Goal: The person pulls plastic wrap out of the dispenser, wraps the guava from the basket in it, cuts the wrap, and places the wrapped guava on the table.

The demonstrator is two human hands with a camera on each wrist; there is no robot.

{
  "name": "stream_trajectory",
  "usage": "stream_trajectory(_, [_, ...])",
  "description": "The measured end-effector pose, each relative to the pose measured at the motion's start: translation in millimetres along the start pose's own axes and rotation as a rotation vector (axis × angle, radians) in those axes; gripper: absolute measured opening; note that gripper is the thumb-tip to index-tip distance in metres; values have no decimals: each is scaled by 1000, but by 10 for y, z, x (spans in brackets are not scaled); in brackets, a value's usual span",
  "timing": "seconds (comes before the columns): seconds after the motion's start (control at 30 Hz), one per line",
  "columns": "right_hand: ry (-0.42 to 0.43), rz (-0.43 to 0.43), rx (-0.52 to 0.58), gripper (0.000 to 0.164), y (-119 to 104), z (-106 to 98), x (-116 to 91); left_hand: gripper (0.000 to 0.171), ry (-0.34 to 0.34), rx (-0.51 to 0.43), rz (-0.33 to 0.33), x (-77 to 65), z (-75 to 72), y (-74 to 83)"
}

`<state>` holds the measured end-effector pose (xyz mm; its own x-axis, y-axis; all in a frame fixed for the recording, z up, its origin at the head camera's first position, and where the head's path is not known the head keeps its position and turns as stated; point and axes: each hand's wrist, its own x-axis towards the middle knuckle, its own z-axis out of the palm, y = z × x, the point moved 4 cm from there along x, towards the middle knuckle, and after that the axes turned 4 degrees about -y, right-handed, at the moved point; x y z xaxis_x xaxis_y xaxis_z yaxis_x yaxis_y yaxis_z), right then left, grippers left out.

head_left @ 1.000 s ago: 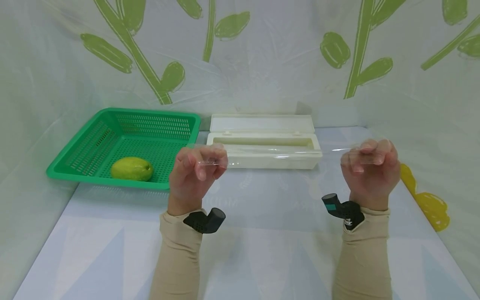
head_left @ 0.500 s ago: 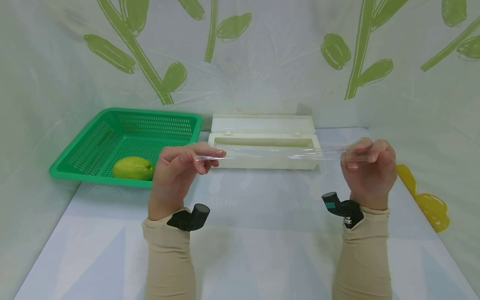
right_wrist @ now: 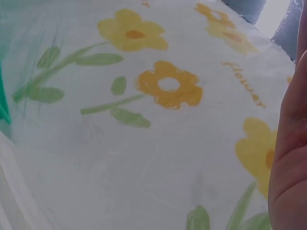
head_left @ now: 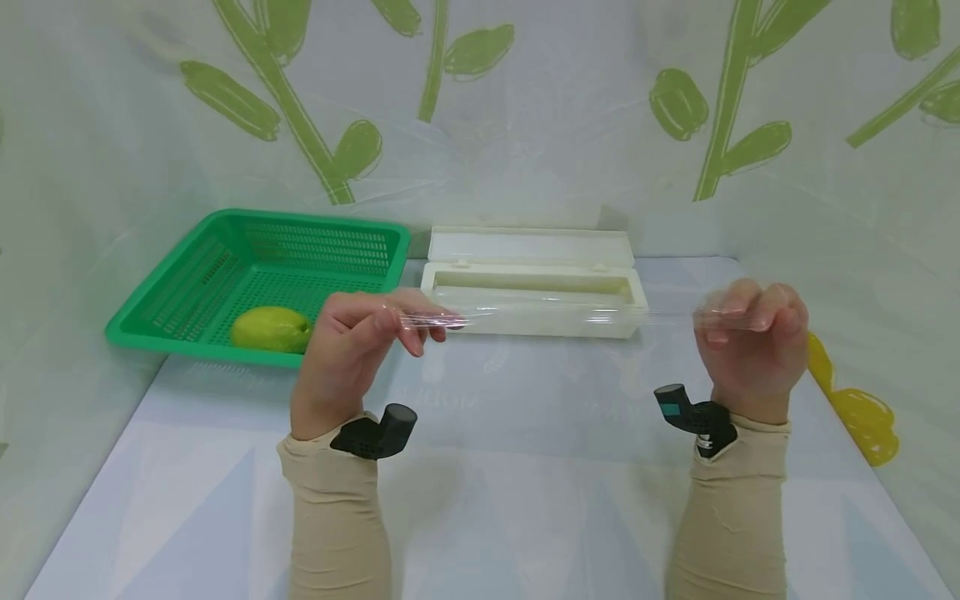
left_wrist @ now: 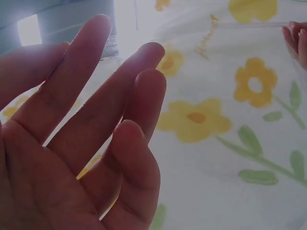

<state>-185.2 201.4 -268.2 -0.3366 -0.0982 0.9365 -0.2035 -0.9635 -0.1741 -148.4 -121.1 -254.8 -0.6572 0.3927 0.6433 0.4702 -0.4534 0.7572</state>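
A narrow, clear strip of cling film (head_left: pixel 540 315) is stretched taut between both hands, above the table. My left hand (head_left: pixel 348 346) pinches its left end between thumb and index finger, the other fingers extended. In the left wrist view, the thumb (left_wrist: pixel 29 67) meets the index finger and the remaining fingers are spread. My right hand (head_left: pixel 753 354) holds the other end with its fingers bent over; only a side of the palm (right_wrist: pixel 292 163) shows in the right wrist view. Behind the film stands a white wrap box (head_left: pixel 528 247), lid raised, with a pale roll (head_left: pixel 525 297) inside.
A green perforated basket (head_left: pixel 187 348) stands at the back left, with a yellow lemon-like fruit (head_left: pixel 270 329) in it. The white-and-blue table (head_left: pixel 540 517) meets a plant-patterned curtain (head_left: pixel 555 125) at the back.
My left hand has moved left and its fingers have straightened, leaving the film tauter and narrower. The right hand has shifted slightly right in the view.
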Motion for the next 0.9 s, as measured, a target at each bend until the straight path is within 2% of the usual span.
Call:
stream_trajectory(0.13, [-47,-8,27,20,-1,77,0,30,6,-1,-36,-16,23,4])
stream_trajectory(0.33, [-19,34,-16,21,-4,130,-71,30,20,-55,-75,-65,5,-10])
stream_trajectory(0.5, [-6,107,-49,21,-44,202,-125,33,-25,-57,-147,-128,26,-2])
stream_trajectory(0.67, [1,185,-83,22,-69,262,-202,32,-58,-7,-230,-218,41,35])
stream_trajectory(0.77, [20,236,-129,22,-84,295,-259,31,-74,16,-255,-275,46,78])
stream_trajectory(0.9, [8,256,-159,22,-120,368,-332,31,-145,69,-263,-326,91,139])
